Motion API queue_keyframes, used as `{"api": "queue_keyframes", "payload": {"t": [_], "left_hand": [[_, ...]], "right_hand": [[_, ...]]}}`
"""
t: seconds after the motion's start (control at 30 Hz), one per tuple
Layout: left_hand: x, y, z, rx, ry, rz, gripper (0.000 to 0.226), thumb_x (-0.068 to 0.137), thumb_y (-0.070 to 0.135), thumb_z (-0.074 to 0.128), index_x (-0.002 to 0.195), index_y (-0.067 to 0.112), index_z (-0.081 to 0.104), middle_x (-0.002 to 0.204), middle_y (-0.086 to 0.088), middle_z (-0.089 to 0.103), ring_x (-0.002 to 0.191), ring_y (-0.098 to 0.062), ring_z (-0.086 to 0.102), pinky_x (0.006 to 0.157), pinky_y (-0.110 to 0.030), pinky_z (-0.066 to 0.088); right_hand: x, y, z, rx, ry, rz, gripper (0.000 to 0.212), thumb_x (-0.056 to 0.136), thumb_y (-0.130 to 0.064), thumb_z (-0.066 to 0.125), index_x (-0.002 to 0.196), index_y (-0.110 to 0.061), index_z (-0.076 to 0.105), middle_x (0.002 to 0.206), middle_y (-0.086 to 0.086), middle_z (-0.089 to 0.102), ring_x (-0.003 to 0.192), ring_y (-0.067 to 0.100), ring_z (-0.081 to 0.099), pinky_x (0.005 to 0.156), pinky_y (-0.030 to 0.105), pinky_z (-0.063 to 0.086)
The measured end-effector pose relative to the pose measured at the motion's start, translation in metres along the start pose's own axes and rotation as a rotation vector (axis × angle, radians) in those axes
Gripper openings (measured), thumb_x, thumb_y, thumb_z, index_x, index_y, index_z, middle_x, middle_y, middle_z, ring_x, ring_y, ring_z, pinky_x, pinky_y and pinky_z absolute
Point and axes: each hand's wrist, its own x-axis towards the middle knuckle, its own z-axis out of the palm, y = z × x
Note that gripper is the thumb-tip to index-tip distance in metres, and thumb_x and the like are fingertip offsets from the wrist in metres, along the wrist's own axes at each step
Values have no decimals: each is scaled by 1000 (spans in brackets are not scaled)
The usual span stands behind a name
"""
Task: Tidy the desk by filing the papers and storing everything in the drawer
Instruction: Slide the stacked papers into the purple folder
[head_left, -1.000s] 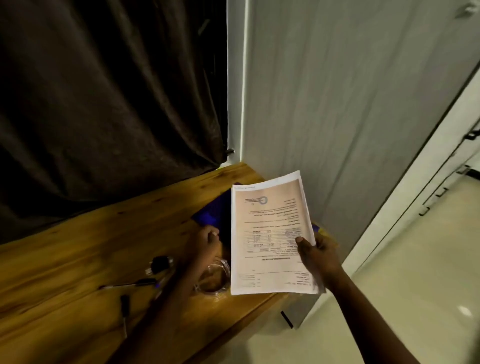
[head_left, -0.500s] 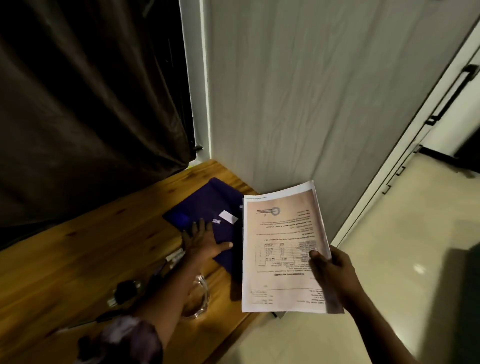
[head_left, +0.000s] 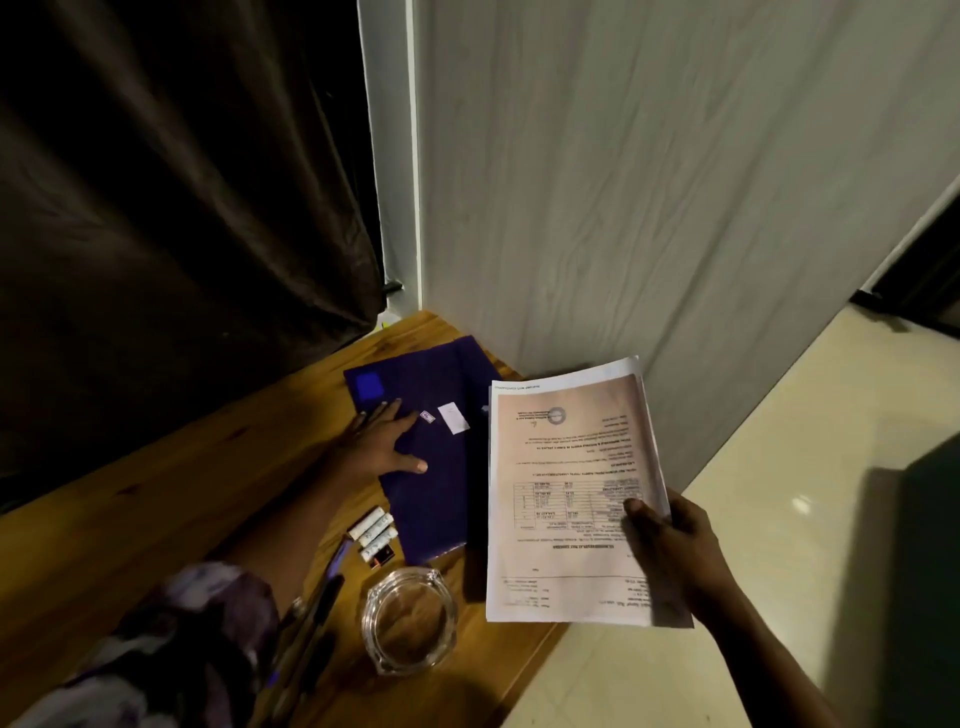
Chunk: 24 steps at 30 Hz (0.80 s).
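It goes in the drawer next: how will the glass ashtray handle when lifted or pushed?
The ashtray looks like thick glass, so probably heavy for its size and breakable if dropped. Its glossy walls may be slippery. Low and wide, it should slide rather than tip when pushed.

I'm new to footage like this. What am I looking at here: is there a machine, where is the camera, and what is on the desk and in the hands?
There is no machine. A person works with bare hands, and a wide-angle camera worn on the head looks forward and down at them. The left hand lies flat on a dark blue folder on the wooden desk. The right hand grips a stack of printed papers, held up near the desk's edge. Beside the folder lie small white cylinders, probably batteries, along with dark pens and a clear glass ashtray.
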Motion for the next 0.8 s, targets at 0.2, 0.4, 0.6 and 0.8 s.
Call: {"api": "queue_keyframes", "payload": {"t": [0.2,0.4,0.6,0.8], "left_hand": [[8,-11,-12,41,-86,66,96,81,58,67,155,35,11,165,-2,-3,151,-28,-3,121,-48,2],[9,-22,-15,56,-122,126,95,82,55,67,155,35,9,165,2,-4,151,-26,-4,122,-47,3],[-8,-22,-8,-87,-27,131,86,84,44,70,154,32,21,165,0,7,151,-25,8,122,-45,13],[-50,-31,30,-17,361,56,54,91,49,58,136,20,52,143,-2,43,129,-25,42,106,-41,39]], "right_hand": [[-12,1,1,-35,14,-13,11,96,-14,60,98,-11,69,89,4,77,74,19,74,63,30,57],[-21,6,5,-49,13,-2,11,96,-17,60,99,-11,69,90,6,77,78,25,74,67,34,58],[-27,9,4,-41,41,-3,11,95,-18,62,96,-10,69,88,6,77,76,24,74,65,33,57],[-29,14,4,-14,46,2,11,95,-16,61,96,-8,69,86,7,77,71,20,72,61,29,56]]}}
